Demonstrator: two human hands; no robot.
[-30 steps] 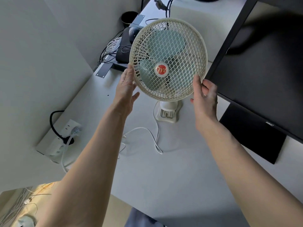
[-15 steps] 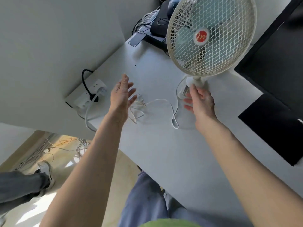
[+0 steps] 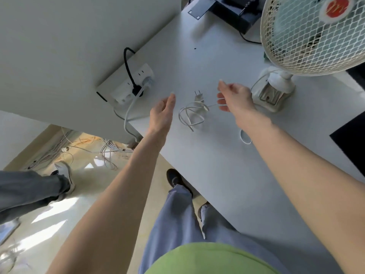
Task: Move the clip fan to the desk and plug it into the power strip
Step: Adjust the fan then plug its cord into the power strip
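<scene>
The white clip fan (image 3: 308, 36), with a mesh guard and a red centre badge, stands on its base (image 3: 273, 93) on the white desk (image 3: 207, 56) at the upper right. Its white cord lies in loose loops (image 3: 190, 115), and the two-pin plug (image 3: 199, 96) rests unplugged on the desk between my hands. The white power strip (image 3: 128, 86) lies at the desk's left edge against the wall, holding a black plug and a white one. My left hand (image 3: 162, 113) hovers open left of the plug. My right hand (image 3: 235, 97) is open, fingers at the cord beside the base.
A black monitor base (image 3: 349, 147) sits at the right edge. Black devices and cables (image 3: 237, 8) crowd the desk's far end. The wall runs along the left. Below the desk lie tangled floor cables (image 3: 85, 149) and another person's leg and shoe (image 3: 39, 186).
Both hands have let go of the fan, which now stands on the desk by itself. My hands have come down toward the cord and plug, and my view has tilted downward.
</scene>
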